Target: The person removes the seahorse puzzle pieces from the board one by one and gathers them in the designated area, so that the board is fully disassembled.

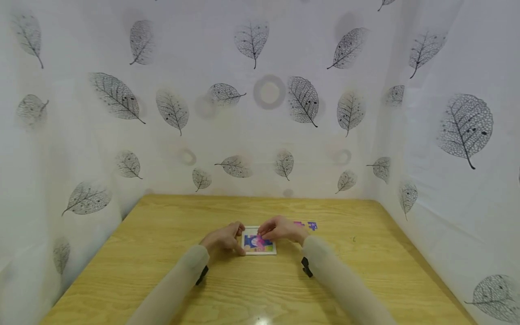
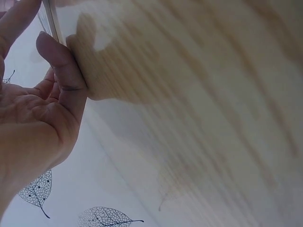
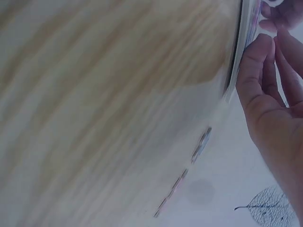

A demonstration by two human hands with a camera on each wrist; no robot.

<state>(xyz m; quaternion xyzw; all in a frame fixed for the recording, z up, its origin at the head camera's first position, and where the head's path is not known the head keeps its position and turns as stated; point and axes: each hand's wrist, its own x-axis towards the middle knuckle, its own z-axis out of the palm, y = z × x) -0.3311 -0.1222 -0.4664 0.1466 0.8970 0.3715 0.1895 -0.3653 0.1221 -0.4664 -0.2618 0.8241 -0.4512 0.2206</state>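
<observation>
A small jigsaw puzzle tray [image 1: 259, 253] with a white rim lies on the table, with blue, pink and yellow pieces in its lower part. At its left side, my left hand [image 1: 224, 238] holds the rim, thumb near the lower corner and fingers near the upper one. The left wrist view shows the thumb [image 2: 59, 54] against the tray's edge. Over the upper right of the tray, my right hand [image 1: 280, 229] pinches a puzzle piece, mostly covered by the fingers. Its thumb and fingertips come together just above the tray in the right wrist view.
Two loose puzzle pieces, one pink [image 1: 299, 224] and one blue-purple [image 1: 312, 225], lie on the table right of the tray, behind my right wrist. The wooden table [image 1: 170, 216] meets a leaf-printed curtain [image 1: 268, 131] at its back and sides.
</observation>
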